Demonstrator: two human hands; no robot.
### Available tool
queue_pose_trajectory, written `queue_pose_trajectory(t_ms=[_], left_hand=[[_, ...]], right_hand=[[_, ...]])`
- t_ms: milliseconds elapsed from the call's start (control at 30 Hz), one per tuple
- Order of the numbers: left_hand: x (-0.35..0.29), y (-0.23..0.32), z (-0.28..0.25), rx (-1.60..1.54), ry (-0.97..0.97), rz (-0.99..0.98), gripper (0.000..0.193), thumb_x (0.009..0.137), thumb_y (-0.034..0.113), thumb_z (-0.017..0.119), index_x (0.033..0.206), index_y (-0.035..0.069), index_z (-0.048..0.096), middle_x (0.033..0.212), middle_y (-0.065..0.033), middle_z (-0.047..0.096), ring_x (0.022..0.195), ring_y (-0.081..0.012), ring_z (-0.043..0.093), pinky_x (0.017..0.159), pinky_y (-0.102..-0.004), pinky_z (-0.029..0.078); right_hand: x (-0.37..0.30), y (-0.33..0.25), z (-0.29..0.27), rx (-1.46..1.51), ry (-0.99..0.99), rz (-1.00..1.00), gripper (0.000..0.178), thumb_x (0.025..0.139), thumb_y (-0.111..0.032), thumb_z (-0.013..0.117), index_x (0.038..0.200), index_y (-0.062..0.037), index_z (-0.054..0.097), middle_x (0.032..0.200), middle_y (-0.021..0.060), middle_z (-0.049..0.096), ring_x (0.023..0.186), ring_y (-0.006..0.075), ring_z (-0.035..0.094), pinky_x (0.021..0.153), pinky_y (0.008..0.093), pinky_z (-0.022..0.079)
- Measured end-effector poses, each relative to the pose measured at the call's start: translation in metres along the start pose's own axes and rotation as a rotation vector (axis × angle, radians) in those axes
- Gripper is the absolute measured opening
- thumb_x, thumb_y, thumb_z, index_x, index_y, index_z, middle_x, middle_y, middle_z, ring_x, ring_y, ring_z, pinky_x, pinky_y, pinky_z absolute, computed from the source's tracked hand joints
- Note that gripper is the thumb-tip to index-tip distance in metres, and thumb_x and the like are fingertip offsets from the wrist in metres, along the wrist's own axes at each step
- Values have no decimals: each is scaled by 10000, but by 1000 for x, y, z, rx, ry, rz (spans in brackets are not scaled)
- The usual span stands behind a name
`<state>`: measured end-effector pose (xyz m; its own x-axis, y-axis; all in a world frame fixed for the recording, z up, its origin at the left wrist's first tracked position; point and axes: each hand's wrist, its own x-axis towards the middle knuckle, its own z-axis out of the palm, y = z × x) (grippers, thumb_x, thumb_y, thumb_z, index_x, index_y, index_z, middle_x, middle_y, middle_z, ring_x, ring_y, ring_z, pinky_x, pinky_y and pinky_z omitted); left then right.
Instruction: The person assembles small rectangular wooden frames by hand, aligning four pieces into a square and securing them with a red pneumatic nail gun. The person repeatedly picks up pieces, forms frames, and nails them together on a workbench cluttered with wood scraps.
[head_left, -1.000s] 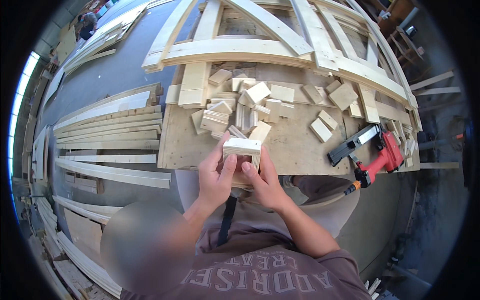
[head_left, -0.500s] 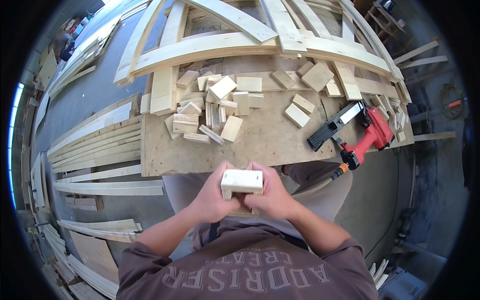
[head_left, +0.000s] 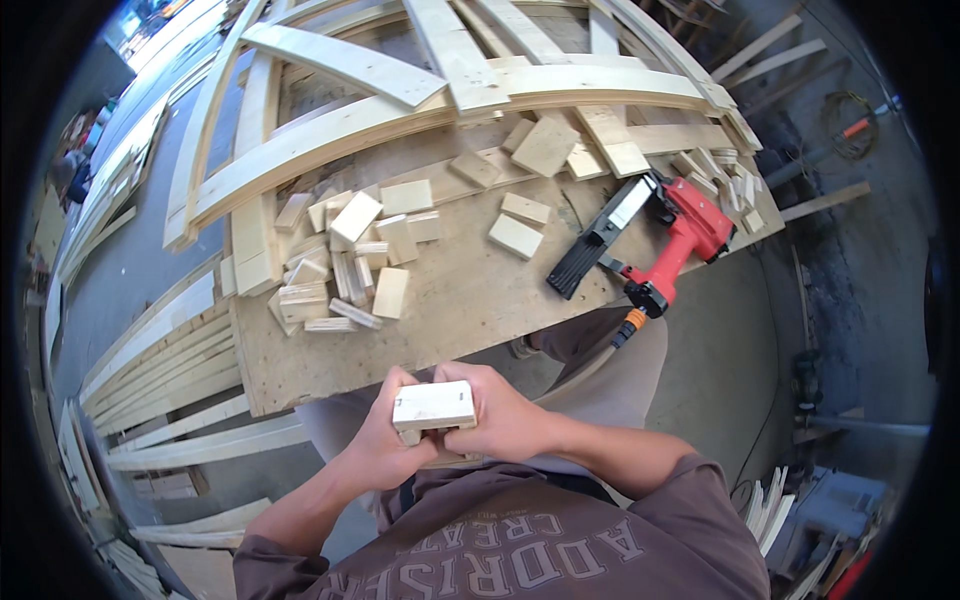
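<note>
Left hand point(head_left: 380, 442) and right hand point(head_left: 510, 418) grip opposite sides of a small wooden assembly point(head_left: 433, 405), which sits between them in front of the brown shirt point(head_left: 510, 540), just beyond the surface's near edge. On the surface point(head_left: 455, 310), a large plank frame point(head_left: 335, 137) spans the far side, a red-and-black nail gun point(head_left: 695, 220) lies at right, a heap of pale wood blocks point(head_left: 355, 219) sits at left, and two loose blocks point(head_left: 516, 237) lie between gun and heap.
</note>
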<state>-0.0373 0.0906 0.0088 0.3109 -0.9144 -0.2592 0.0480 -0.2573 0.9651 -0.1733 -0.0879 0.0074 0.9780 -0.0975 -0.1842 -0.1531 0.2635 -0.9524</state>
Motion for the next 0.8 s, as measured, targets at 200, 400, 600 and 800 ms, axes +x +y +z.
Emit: queue_pose_trajectory(t_ms=[200, 400, 600, 800], left_hand=[[1, -3, 3, 15, -13, 21, 544, 869, 0, 814, 1226, 69, 410, 1123, -60, 603, 1074, -111, 575, 927, -337, 502], [-4, -13, -2, -6, 1, 41, 555, 877, -26, 791, 1275, 65, 414, 1141, -61, 599, 1073, -126, 584, 945, -338, 507], [-12, -33, -29, 108, 532, 191, 613, 908, -81, 725, 1413, 66, 410, 1270, -90, 571, 1164, -168, 589, 1040, -352, 503], [-27, -98, -165, -109, 1145, 9, 357, 1029, 116, 784, 1304, -22, 604, 1052, -48, 703, 961, -121, 668, 861, -304, 543]], right_hand=[[3, 4, -8, -7, -28, -33, 332, 800, -60, 823, 1003, -19, 563, 859, 51, 631, 830, 99, 576, 717, 331, 501], [7, 3, -8, -71, -76, 4, 399, 824, -105, 841, 1085, -23, 550, 989, 102, 657, 947, 144, 609, 797, 357, 523], [2, -9, -16, -446, 14, -164, 638, 938, -260, 877, 1399, -8, 517, 1254, 222, 638, 1241, 343, 627, 1036, 433, 528], [14, -16, -72, -1087, 429, -230, 638, 925, -259, 848, 1422, 38, 578, 1366, 241, 612, 1306, 439, 577, 1136, 509, 467]])
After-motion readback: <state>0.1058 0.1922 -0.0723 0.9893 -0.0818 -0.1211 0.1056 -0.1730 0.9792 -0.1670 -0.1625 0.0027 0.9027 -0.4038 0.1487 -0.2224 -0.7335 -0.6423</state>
